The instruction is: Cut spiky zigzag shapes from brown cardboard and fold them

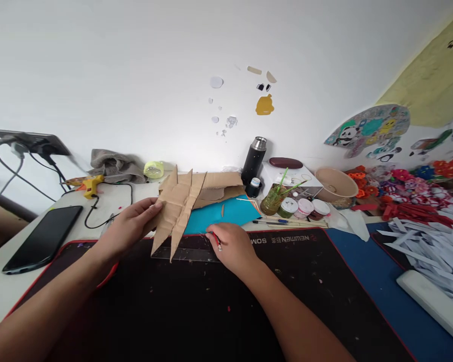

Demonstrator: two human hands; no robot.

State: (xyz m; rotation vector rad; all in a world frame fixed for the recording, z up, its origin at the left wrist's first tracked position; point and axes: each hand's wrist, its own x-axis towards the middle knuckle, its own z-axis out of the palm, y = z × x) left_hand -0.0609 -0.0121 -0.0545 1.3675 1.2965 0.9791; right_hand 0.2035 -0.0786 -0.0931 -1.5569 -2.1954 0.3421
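A piece of brown cardboard (175, 208), cut into long pointed spikes at both ends, is pinched at its left edge by my left hand (132, 223), thumb on top. It is held up over the far edge of the black mat. My right hand (232, 246) is closed around a slim red pencil (217, 241) with a pale end, just right of the cardboard and apart from it. Behind both hands lies a blue sheet (234, 216) with a small cardboard sliver (222, 210) on it. More cardboard (219, 183) leans behind. A clear ruler-like strip (192, 255) lies below the spikes.
On the left are a phone (43, 239), a yellow glue gun (92, 185) and cables. A black flask (254, 158), paint jars (289, 206) and a brush jar (272, 201) stand at the back. White paper strips (434, 256) pile up on the right. The black mat (181, 317) spreads in front.
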